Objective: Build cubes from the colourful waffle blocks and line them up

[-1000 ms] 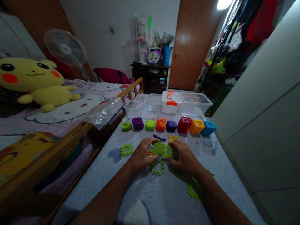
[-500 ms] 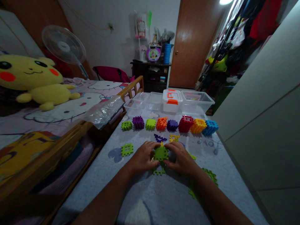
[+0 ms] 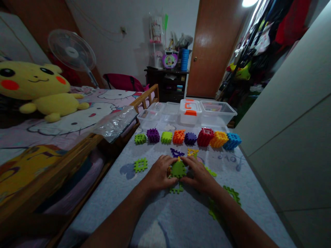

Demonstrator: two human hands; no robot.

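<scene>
Between my two hands is a solid green square interlocking tile with notched edges. My left hand is closed on its left side, fingertips at the top and thumb at the bottom. From the right, my right hand grips the same tile in a like way. A small yellow piece shows at the tile's top edge; how it joins is too small to tell. Just below the tile, a green notched frame piece is partly covered by my hands. Purple and yellow openwork pieces lie beyond my fingers.
A green frame tile lies to the left; another sits by my right forearm. Stacks of coloured tiles, such as the red stack, form a row across the table. Behind them stand clear plastic boxes. A wooden bed rail borders the left.
My hands stay around the green tile with almost no movement. The whole view has shifted very slightly.
</scene>
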